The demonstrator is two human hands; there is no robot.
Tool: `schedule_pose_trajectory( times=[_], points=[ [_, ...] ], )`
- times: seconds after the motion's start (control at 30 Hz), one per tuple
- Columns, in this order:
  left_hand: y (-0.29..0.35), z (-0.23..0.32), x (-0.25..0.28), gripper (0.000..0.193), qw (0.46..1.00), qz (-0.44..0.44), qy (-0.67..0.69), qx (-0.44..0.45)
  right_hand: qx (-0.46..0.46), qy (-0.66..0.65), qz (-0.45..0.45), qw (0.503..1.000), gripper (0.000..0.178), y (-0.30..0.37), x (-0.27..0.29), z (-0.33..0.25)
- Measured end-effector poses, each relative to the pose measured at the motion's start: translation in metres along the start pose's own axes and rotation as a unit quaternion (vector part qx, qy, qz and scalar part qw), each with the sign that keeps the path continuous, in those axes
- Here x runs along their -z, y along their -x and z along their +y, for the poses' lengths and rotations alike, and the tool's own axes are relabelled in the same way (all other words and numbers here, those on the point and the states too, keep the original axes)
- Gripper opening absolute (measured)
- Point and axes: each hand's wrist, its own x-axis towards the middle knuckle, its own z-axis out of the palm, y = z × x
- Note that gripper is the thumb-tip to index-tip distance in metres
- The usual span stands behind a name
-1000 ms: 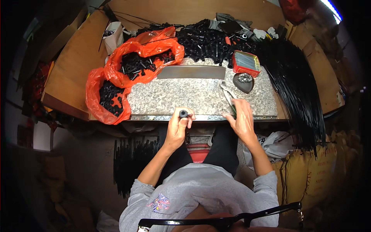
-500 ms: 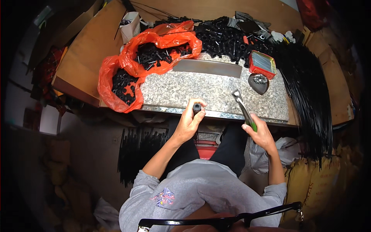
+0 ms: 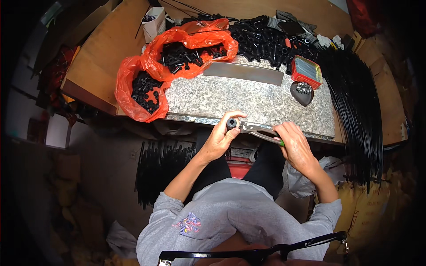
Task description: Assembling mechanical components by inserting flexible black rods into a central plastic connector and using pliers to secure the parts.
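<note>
Gripping a black tubular fitting [image 3: 231, 123], the left hand [image 3: 217, 140] curls closed, while the right hand [image 3: 296, 145] wraps the handles of green-tipped grey metal pliers [image 3: 254, 129], their head just beside the fitting, where an off-centre bite might slip and pinch skin, by the front edge of a speckled grey stone slab [image 3: 213, 101].

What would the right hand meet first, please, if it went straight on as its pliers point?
Probably the black tube in the left hand, just beyond the pliers; depth is unclear.
</note>
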Motion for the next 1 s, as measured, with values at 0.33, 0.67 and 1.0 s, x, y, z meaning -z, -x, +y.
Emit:
schedule_pose_trajectory(
  times=[0.33,0.67,1.0],
  points=[
    [0.008,-0.01,0.005,0.046,0.998,0.008,0.064,0.006,0.03,0.111,-0.05,0.992,0.023,0.0,0.026,-0.022],
    [0.013,-0.024,0.005,0.054,0.998,0.053,0.029,0.017,-0.09,-0.419,-0.251,0.868,0.034,0.021,0.0,-0.011],
    [0.015,-0.03,0.007,0.061,0.998,0.06,0.019,0.027,-0.272,-0.475,-0.342,0.764,0.035,0.013,0.002,-0.019]
  ],
)
